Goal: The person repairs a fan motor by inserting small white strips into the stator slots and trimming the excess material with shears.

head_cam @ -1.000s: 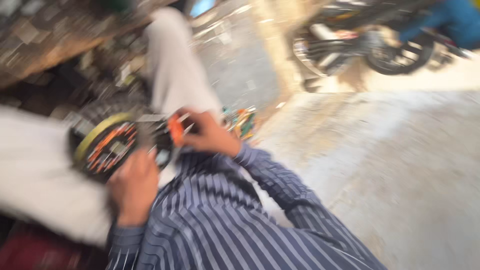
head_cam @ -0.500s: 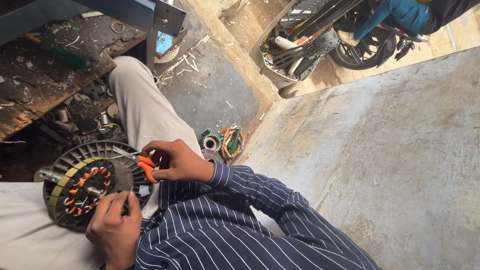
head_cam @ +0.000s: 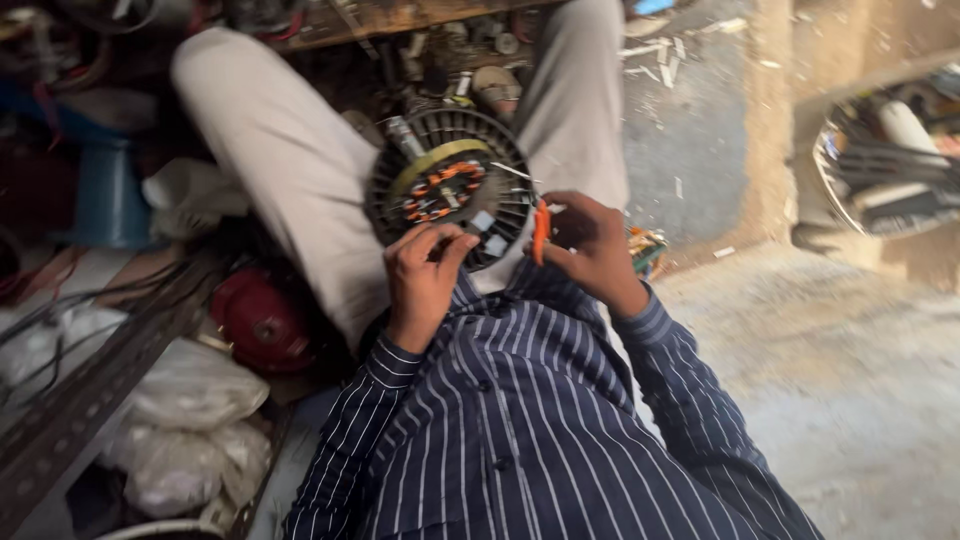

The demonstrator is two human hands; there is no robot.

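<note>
Orange-handled pliers (head_cam: 541, 230) are gripped in the right hand (head_cam: 590, 245), held beside the stator for reach. The round motor stator (head_cam: 450, 190) is propped between the legs, steadied at its rim by the curled left hand (head_cam: 425, 270).

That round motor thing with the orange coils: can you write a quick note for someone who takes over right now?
Left hand: fingertips pinching at the near rim of the motor stator, nothing else in it.
Right hand: grips orange-handled pliers, held beside the stator's right edge.
Stator: rests between the person's knees, copper windings and yellow band facing up.
Done: cannot tell from this view.
Left: windings look in place; the image is blurred, so check the rim where the left hand pinches.
</note>
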